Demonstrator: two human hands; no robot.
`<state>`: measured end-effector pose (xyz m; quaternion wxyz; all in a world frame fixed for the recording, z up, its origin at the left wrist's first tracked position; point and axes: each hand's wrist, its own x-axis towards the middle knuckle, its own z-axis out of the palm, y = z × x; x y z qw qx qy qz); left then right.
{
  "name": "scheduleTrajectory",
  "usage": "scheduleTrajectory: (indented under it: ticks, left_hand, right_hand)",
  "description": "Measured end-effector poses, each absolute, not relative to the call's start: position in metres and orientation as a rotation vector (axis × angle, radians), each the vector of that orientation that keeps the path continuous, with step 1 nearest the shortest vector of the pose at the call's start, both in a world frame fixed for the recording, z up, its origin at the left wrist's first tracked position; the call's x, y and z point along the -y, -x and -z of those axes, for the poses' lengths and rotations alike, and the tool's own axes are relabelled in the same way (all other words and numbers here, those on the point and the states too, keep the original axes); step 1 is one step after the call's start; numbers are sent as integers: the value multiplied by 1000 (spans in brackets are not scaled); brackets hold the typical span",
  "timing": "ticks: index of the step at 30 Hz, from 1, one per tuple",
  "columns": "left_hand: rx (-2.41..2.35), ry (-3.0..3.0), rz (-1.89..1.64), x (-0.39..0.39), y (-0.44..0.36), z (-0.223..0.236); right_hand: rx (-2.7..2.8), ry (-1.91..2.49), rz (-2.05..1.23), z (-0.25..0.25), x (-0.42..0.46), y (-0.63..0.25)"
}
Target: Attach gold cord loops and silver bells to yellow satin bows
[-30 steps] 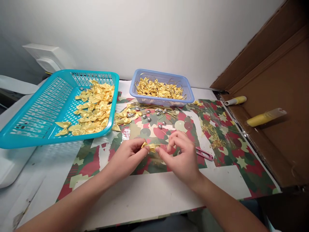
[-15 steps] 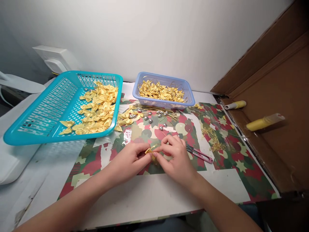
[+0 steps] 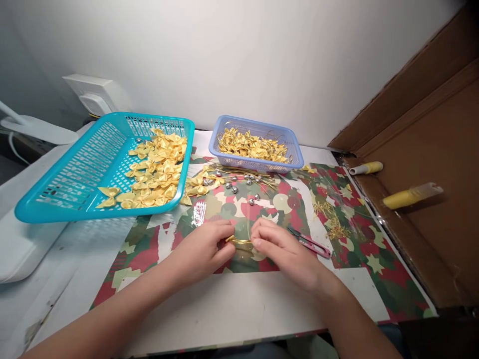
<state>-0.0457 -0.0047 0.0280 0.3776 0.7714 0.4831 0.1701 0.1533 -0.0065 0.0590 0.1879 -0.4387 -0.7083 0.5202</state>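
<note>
Between my two hands a gold wire (image 3: pixel 242 242) is stretched out level above the table. My left hand (image 3: pixel 207 247) is closed on a yellow ribbon bow (image 3: pixel 229 239) at the wire's left end; most of the bow is hidden by the fingers. My right hand (image 3: pixel 282 249) pinches the wire's other end, its fingertips curled over it. Just beyond the hands lie several small silver bells (image 3: pixel 234 190). Close to the right hand's far side rest pink-handled thread snips (image 3: pixel 314 246).
A turquoise basket (image 3: pixel 75 217) of yellow bows stands at left. A lilac basket (image 3: pixel 258 164) holds bows with wires. Loose gold wires (image 3: pixel 258 175) lie before it. Thin gold clippings (image 3: pixel 333 222) lie at right, near a cardboard wall (image 3: pixel 422 199) with two yellow tubes (image 3: pixel 411 195).
My right hand has drawn away to the right, along the gold wire, opening a gap between the hands. My left hand keeps its hold on the bow. The view has shifted slightly.
</note>
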Motion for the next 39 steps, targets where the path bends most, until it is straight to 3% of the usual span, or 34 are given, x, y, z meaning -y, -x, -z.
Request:
scheduleTrajectory:
  ticks: [2, 11, 19, 22, 28, 32, 36, 39]
  left_hand:
    - [-1300, -1941, -475, 3, 48, -27]
    - [-1361, -1439, -602, -5, 55, -26]
    - [-1432, -1431, -713, -13, 57, -26]
    - [-1439, -1425, -814, -15, 58, -27]
    - [-1433, -1468, -1144, -11, 61, -28]
    - [-1361, -1650, -1222, -6, 60, -30]
    - [-1389, -1853, -1321, -2, 57, -34]
    - [-1411, -1994, -1350, 1, 56, -36]
  right_hand:
    - [1853, 1119, -1524, -65, 2, -164]
    - [1689, 1008, -1247, -72, -4, -194]
    - [1750, 688, -1455, -72, 1, -194]
    - [1778, 796, -1247, -71, -4, -201]
    - [1748, 1411, -515, -63, -15, -205]
    - [1431, 1508, -315, -61, -16, -203]
    - [1107, 1201, -370, -60, -11, -198]
    - [1198, 1035, -929, -55, -1, -181]
